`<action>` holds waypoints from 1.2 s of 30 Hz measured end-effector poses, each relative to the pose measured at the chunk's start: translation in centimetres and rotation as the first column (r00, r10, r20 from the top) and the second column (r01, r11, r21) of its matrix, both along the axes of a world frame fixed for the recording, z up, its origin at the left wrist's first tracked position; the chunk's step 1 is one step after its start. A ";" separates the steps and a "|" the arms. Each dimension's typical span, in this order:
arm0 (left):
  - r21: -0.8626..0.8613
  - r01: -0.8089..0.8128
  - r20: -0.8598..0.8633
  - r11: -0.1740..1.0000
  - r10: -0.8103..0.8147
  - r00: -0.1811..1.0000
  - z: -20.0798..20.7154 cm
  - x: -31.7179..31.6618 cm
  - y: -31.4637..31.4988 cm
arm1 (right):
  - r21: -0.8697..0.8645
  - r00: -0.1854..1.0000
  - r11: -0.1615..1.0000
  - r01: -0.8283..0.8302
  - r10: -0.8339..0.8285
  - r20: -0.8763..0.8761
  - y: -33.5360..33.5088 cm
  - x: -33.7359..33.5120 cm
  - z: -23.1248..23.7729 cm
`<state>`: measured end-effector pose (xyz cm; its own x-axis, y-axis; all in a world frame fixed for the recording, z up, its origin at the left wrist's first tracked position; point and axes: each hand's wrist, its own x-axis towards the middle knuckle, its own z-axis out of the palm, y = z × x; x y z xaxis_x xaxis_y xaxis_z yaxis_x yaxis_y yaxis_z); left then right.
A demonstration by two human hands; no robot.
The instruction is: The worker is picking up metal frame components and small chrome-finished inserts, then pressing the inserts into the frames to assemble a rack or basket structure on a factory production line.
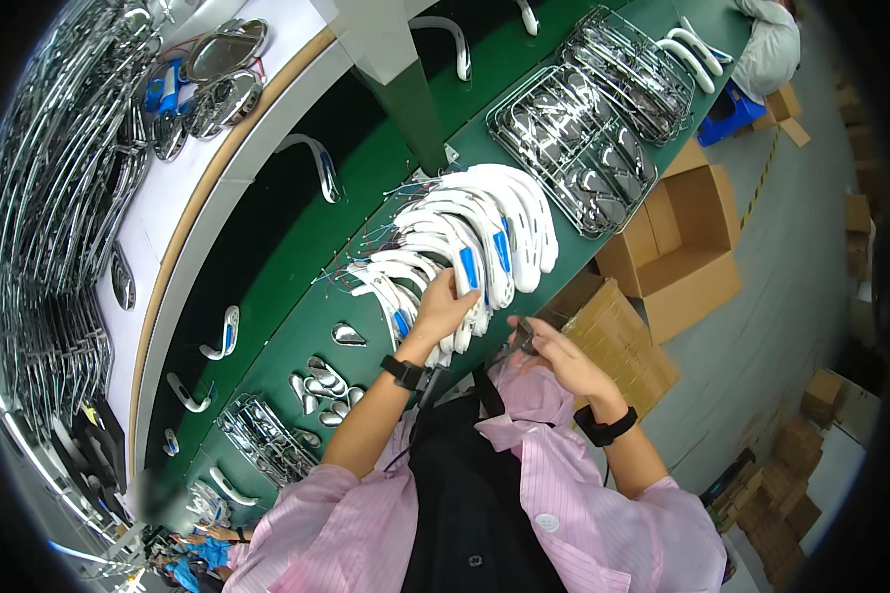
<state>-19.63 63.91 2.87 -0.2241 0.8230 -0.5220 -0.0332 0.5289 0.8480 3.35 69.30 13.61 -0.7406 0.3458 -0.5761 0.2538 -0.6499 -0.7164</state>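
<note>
A row of white curved plastic handles [529, 212] lies side by side on the green worktable, thin wires trailing from their far-left ends. Some carry a blue sticker. My left hand [445, 304] is closed at the near end of one blue-stickered white curved handle [468, 269], among the others. Close to my body, at the table's near edge, my right hand [564, 358] is closed on a small dark object [522, 338]. Its kind is too blurred to make out. Shiny teardrop-shaped metal caps [326, 378] sit left of my left forearm.
Wire baskets of chromed parts [578, 148] stand beyond the handles. An open cardboard box [677, 237] is right of the table. A pillar [391, 89] rises at the far side. More chromed parts [262, 435] lie at left. Another person's sleeve [769, 49] shows far right.
</note>
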 end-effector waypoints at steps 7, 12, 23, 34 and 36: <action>0.050 -0.440 0.687 0.897 0.289 0.667 13.5 -3.1 -2.0 | 0.656 0.950 0.687 0.312 -0.244 -0.197 0.7 -6.0 4.8; 0.337 -0.513 0.628 0.789 0.217 0.747 18.4 -2.3 -3.6 | 0.880 0.952 0.367 0.303 -0.088 -0.292 0.6 -11.0 9.8; 0.464 -0.545 0.361 0.698 0.413 0.836 21.0 -0.6 -5.7 | 0.899 0.946 0.337 0.280 0.065 -0.319 -1.2 -12.4 11.3; 0.470 -0.613 0.538 0.636 0.344 0.769 23.3 0.7 -6.0 | 0.500 0.913 0.859 -0.113 0.288 -0.288 -1.5 -11.5 9.7; 0.478 -0.580 0.503 0.659 0.336 0.796 23.7 0.6 -6.0 | 0.523 0.913 0.850 -0.063 0.261 -0.313 -2.1 -11.7 9.8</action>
